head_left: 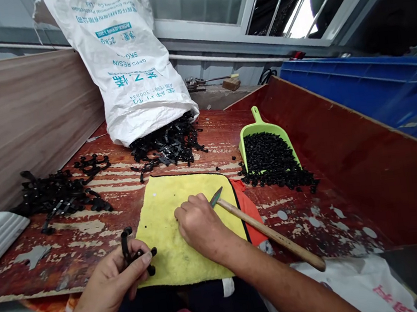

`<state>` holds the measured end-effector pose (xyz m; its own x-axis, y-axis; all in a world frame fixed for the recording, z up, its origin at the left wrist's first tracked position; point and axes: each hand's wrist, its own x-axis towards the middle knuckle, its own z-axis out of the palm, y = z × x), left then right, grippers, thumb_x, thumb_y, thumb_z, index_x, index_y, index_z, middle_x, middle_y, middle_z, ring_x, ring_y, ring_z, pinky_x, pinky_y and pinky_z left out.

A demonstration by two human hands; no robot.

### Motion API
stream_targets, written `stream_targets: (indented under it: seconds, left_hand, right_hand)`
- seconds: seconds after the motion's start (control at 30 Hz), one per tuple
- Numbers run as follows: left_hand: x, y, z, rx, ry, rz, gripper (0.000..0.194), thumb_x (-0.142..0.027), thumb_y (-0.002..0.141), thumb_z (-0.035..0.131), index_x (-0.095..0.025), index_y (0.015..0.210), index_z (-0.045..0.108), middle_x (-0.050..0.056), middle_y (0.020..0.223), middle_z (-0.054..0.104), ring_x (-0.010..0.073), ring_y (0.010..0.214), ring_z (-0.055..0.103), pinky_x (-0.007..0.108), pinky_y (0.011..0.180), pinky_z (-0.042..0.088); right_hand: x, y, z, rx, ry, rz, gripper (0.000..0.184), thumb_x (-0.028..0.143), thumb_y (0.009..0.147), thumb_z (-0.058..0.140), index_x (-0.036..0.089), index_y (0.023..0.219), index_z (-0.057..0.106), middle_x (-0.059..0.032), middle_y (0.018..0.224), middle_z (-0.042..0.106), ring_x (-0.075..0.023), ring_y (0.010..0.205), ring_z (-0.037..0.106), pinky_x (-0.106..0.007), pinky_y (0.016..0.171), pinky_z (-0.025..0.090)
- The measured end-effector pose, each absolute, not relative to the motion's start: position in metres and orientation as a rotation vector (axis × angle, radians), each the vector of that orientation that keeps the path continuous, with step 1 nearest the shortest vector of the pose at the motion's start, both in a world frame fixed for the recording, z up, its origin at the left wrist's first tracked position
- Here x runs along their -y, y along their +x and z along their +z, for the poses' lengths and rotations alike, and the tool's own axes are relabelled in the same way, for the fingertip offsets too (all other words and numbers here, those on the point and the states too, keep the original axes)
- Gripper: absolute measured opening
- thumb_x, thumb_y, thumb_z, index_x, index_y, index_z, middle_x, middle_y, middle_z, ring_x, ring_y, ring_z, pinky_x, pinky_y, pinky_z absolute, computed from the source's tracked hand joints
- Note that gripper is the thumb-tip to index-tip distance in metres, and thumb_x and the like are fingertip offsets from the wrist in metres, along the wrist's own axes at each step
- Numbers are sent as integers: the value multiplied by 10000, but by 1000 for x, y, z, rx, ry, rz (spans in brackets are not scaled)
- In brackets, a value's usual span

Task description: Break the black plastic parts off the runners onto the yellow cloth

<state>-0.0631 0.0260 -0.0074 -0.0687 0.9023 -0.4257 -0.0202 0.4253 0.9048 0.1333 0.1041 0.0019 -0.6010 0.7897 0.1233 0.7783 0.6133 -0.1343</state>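
My left hand [126, 272] pinches a branched black plastic piece [128, 249] between thumb and fingers, just off the near left edge of a yellow cloth [161, 207]. My right hand [201, 220] is curled into a fist on the cloth, knuckles up; anything inside it is hidden. Close beside that fist lies a hammer with a wooden handle [271, 234]. Its dark pointed head touches or nearly touches the hand, and the handle slants toward the near right. An orange cloth [251, 211] shows from under the yellow one.
A white resin sack [132, 59] spills black branched pieces [171, 143] at the back. More such pieces [57, 192] are heaped at left. A green dustpan [255, 115] at right holds many small black parts [269, 153]. Boards [363, 147] wall the worn red table.
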Motion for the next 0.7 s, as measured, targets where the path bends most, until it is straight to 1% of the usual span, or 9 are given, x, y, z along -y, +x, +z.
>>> stream_targets:
  seconds: [0.07, 0.13, 0.23, 0.33, 0.43, 0.53, 0.6, 0.7]
  left_hand:
    - [-28, -61, -6, -1424, 838, 940, 355, -490, 681, 809, -187, 762, 643, -53, 532, 521, 74, 453, 365, 171, 432, 269]
    - [-33, -58, -7, -1430, 865, 938, 368, -487, 673, 816, -173, 731, 631, -48, 528, 533, 68, 449, 372, 168, 429, 274]
    - [-38, -57, -9, -1437, 825, 952, 370, -466, 667, 830, -163, 763, 640, -48, 536, 555, 57, 444, 379, 157, 425, 281]
    - [-38, -62, -11, -1414, 675, 1005, 370, -428, 672, 845, -166, 843, 647, -46, 564, 589, 47, 457, 388, 139, 437, 292]
    - [-32, -68, -11, -1387, 549, 1068, 382, -395, 666, 866, -170, 887, 650, -46, 568, 607, 37, 457, 375, 132, 448, 293]
    - [-25, -71, -10, -1352, 511, 1118, 353, -383, 666, 870, -177, 849, 650, -45, 576, 614, 46, 474, 396, 145, 473, 326]
    - [-22, -71, -9, -1356, 525, 1128, 345, -389, 649, 876, -181, 813, 655, -43, 601, 616, 61, 507, 424, 155, 495, 355]
    - [-21, -70, -6, -1427, 635, 1098, 351, -407, 611, 885, -170, 743, 661, -42, 603, 590, 85, 547, 454, 173, 516, 372]
  right_hand:
    - [-94, 141, -5, 2633, -1232, 148, 94, 158, 901, 587, 181, 882, 676, -53, 842, 681, -219, 877, 536, -366, 825, 335]
    - [-86, 146, -14, 2590, -1172, 192, 130, 150, 920, 567, 207, 881, 677, -28, 838, 665, -203, 865, 518, -360, 819, 316]
    - [-80, 150, -23, 2563, -1147, 235, 145, 112, 893, 586, 214, 860, 685, -29, 852, 650, -208, 873, 499, -366, 796, 296]
    - [-79, 151, -18, 2540, -1150, 276, 144, 91, 867, 601, 210, 882, 681, -23, 832, 638, -208, 882, 493, -367, 809, 298]
    - [-79, 144, -8, 2527, -1099, 263, 149, 107, 897, 578, 215, 935, 674, -20, 836, 635, -201, 866, 494, -362, 804, 306]
    - [-78, 126, -7, 2629, -986, 162, 111, 187, 941, 571, 199, 871, 657, -32, 838, 631, -206, 840, 506, -362, 755, 317]
    - [-77, 113, -10, 2698, -983, 95, 119, 171, 923, 586, 175, 818, 640, -47, 821, 630, -215, 813, 522, -365, 730, 322]
    - [-75, 110, -16, 2718, -1053, 73, 81, 121, 881, 597, 153, 814, 631, -68, 805, 637, -222, 781, 534, -368, 736, 334]
